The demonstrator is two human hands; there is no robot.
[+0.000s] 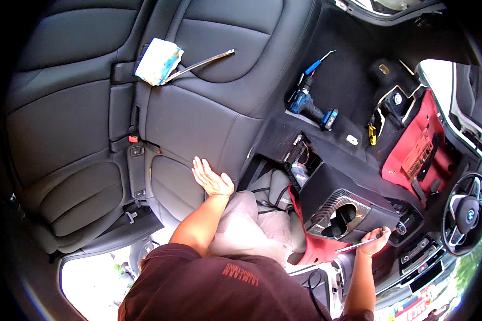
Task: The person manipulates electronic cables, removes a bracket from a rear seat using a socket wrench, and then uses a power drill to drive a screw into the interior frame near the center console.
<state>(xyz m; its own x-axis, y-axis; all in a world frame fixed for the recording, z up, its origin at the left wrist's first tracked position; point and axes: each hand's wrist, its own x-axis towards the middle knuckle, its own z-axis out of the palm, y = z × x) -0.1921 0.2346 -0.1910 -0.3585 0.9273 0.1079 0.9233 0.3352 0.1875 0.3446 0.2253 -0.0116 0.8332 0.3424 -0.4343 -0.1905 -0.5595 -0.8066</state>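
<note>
My left hand (213,179) lies open, fingers spread, at the front edge of the black rear seat (193,128). Nothing is in it. My right hand (372,243) is closed round a ratchet wrench (353,246) with a slim silver handle and a dark round end. That hand is beside a black centre console (334,182), which has a patterned trim panel (326,214) with an oval opening in it. Behind the console, a compartment (303,160) stands uncovered, with loose wires and a clear plastic bag inside.
On the rear seat, a white-and-blue packet (159,61) lies beside a long metal bar (203,64). A blue cordless drill (308,107) rests on the dark carpet. Red panels (412,144) line part of the front floor near the steering wheel (467,213). Yellow connectors (372,134) stick up from the floor.
</note>
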